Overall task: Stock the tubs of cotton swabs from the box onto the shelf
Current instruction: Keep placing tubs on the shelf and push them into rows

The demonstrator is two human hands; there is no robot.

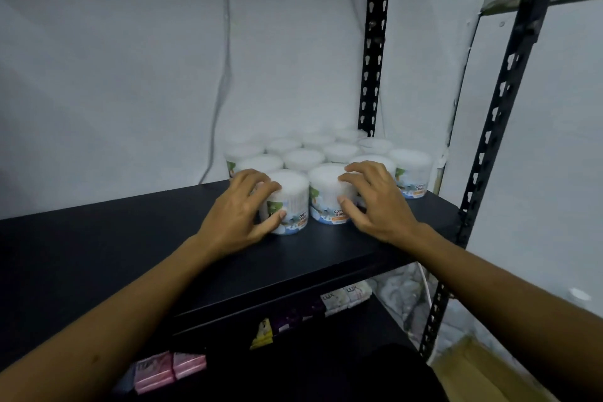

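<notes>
Two tubs are being set down at the front of the cluster toward the right back corner of the shelf [130,254]. The left hand [241,206] grips the left tub [290,202] and the right hand [368,199] grips the right tub [329,196]. Next, I judge, both hands must let go cleanly and return to the box, which is out of view.

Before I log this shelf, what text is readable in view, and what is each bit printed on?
"COTT... BUD...", partly hidden, on the tub under the right hand.
"LUX" on pale soap packs on the shelf below.
Print on the tub held by the left hand, the yellow pack and the pink packs: too blurred.
</notes>
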